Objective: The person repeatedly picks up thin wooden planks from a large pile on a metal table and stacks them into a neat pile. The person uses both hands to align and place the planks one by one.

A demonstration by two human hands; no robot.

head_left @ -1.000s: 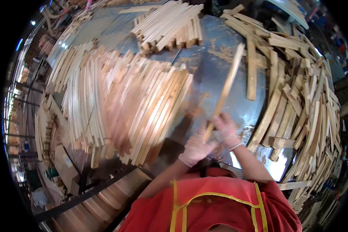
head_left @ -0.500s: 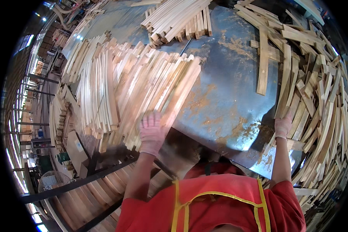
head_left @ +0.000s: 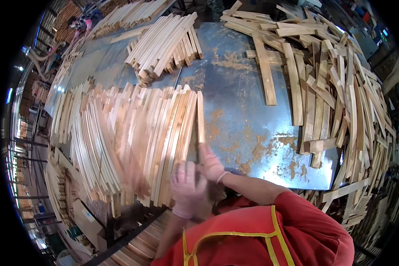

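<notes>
My right hand, in a pale glove, is closed around the near end of a narrow wooden strip. The strip stands at the right side of a long row of wooden strips laid side by side, with a thin gap between it and the row at the near end. Close beside it, my gloved left hand rests by the near ends of the row's rightmost strips, fingers stretched out and slightly blurred. The two hands almost touch.
Strips and row lie on a metal table dusted with sawdust. A stacked bundle of strips sits farther back. A jumbled heap of wooden pieces covers the right side. Planks lie below the table's near edge.
My right hand has come from the heap on the right to the row, now with a wooden strip in it. My left hand has shifted slightly right and nearer me. The view has swung right.
</notes>
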